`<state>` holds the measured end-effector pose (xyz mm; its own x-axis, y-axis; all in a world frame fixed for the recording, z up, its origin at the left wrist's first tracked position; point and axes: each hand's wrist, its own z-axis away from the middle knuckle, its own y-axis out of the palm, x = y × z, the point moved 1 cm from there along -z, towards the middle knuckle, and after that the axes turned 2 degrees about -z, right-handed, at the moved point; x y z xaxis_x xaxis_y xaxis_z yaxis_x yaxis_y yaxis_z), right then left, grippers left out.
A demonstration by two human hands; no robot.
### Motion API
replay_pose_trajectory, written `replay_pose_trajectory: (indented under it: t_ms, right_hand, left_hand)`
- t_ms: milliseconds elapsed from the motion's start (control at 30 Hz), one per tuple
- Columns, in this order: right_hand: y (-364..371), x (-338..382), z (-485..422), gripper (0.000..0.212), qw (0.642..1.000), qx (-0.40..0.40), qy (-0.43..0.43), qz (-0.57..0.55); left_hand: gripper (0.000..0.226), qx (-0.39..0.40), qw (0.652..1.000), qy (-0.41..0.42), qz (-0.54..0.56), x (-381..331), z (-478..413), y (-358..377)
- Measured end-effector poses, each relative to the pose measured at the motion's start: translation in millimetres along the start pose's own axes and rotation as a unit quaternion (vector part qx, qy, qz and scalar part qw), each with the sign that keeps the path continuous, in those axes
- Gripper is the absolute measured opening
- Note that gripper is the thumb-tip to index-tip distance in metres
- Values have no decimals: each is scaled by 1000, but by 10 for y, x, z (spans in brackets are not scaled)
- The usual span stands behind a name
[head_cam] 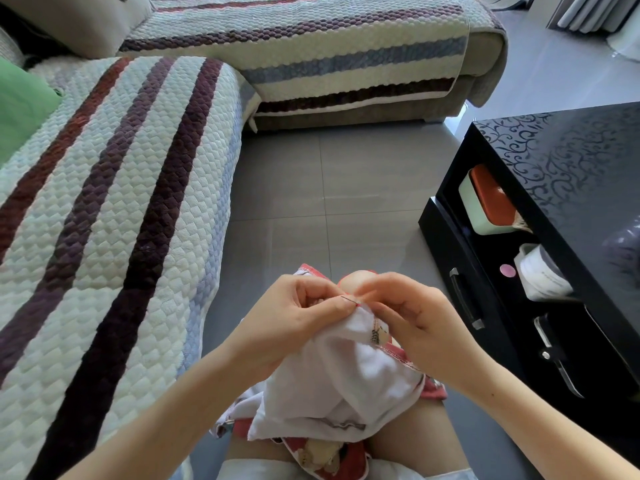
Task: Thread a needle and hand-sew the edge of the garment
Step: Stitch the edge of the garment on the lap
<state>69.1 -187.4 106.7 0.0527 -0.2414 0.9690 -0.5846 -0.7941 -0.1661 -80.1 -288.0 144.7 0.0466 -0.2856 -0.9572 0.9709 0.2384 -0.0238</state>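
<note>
The right grip point(412, 320) has thumb and forefinger pressed together on what looks like the rear end of the needle point(349, 300). The contact itself is too small to see clearly. From that pinch the needle's long axis runs nearly level and away toward the left grip point(298, 313), with its dark shaft bare in the narrow gap between the two. A bit of red thread point(358, 305) shows at the cloth just beside the right fingertips.

The left grip is clamped on the folded edge of the white garment point(346, 368), its thumb on top and just under the needle's free end. It is therefore the nearer one to take the tip, and any pull should probably follow the shaft's line. Below both grips the garment hangs down onto the lap. Beyond that lies grey floor point(284, 188), with a striped sofa point(114, 202) to the left.
</note>
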Motion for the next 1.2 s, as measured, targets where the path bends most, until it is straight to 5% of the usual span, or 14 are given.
replay_pose_trajectory:
  t_ms: [200,433,633,800,1000,1200]
  right_hand:
    - [84,140,5,16,1000,-26,-5,13]
    - [195,135,-37,7,989,-110,-52,86]
    - [176,274,-128,11,927,-177,-196,267]
    - [120,505,-137,9,956,-143,-221,128]
    - [-172,674,-284,5,983,-81,-86,-143]
    - [-645,712,-501,10,976,-188,-63,-93]
  left_hand:
    - [6,-77,996,-15,41,70,-34,17]
    - [21,-58,991,-1,119,76,-65,51]
    - [19,-80,985,-7,155,100,-107,108]
    - [15,-156,979,-31,129,221,-168,143]
    - [16,-96,979,-75,163,59,-299,61]
    - [6,-45,985,-41,159,-640,-477,-153]
